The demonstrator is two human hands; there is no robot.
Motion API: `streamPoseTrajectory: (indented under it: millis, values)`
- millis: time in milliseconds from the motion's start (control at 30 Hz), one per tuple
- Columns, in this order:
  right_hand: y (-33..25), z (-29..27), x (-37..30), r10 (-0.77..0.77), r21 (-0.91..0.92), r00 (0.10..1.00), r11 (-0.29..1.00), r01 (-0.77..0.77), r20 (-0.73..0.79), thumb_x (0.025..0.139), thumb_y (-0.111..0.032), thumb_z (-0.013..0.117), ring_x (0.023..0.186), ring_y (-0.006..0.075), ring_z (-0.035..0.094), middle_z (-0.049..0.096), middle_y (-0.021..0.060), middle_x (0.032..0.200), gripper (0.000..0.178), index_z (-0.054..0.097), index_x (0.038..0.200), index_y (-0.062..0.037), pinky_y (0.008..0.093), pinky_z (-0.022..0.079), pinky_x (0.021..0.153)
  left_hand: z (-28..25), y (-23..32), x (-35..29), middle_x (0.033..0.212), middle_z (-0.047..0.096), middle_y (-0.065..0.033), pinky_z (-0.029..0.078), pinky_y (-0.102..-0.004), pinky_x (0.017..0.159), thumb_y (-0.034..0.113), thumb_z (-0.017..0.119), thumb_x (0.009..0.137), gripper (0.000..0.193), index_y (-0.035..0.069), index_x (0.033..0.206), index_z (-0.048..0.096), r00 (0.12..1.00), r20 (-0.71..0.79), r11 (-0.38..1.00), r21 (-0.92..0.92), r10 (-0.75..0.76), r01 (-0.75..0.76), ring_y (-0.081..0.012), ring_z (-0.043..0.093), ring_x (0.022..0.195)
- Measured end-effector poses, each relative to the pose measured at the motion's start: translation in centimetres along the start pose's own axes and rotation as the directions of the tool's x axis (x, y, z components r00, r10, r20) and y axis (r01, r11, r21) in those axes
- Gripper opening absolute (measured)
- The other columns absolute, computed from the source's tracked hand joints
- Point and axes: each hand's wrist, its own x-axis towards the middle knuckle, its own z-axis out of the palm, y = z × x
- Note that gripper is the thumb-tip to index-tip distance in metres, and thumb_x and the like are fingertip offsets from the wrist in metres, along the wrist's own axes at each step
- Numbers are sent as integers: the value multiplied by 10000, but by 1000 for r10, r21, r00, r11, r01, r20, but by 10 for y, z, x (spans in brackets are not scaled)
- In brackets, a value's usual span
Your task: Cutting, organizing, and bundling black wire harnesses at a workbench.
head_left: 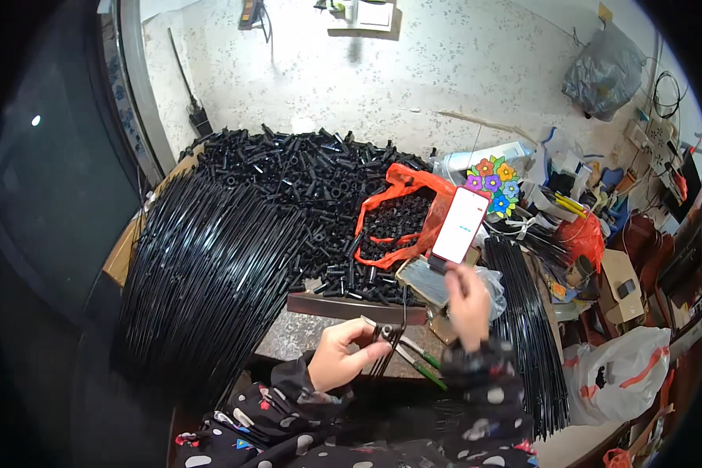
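My left hand [342, 357] is closed around several thin black rods [379, 363] over the front edge of the table. A small round fitting [386, 332] shows at its fingertips. Beside these rods lies a tool with green handles [423, 365] and pale metal arms; its kind is unclear. My right hand [469, 310] is raised to the right, just below a lit phone [460, 226]. Its fingers are curled together and slightly blurred, so anything between them cannot be made out. A dark brown bar [355, 308] runs along the front of a heap of black tubular parts [304, 171].
A large bundle of long black rods [203, 273] fills the left side; another bundle [526, 335] lies at the right. A red plastic bag [364, 251] holds small black pieces. Behind the phone stands a flower decoration [491, 185]. A white bag [620, 374] sits far right.
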Motion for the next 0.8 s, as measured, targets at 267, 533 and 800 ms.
streamPoseTrajectory:
  millis: [267,533,800]
  values:
    - [75,-1,93,-520,-868,848,366,335,108,788,-291,588,1282,302,198,268,31,1391,430,499,1207,-244,489,198,1019,-17,-32,26,782,570,-19,429,-222,664,49,631,776,107,-18,814,557,987,133,993,86,-89,78,-63,510,734]
    - [75,3,101,-497,-882,862,359,304,95,790,-227,583,1273,310,209,284,78,1378,435,499,1216,-199,464,186,1024,-33,-40,46,785,567,-30,426,-241,661,32,593,778,70,-16,826,572,947,322,997,-68,3,20,-92,519,729]
    - [-3,-9,11,54,191,503,886,-423,863,817,-84,585,956,122,537,526,63,1166,469,424,1250,-8,260,441,826,-56,-96,163,877,636,-95,453,-273,747,125,585,808,179,19,946,626,999,1,903,429,37,-33,-176,604,797]
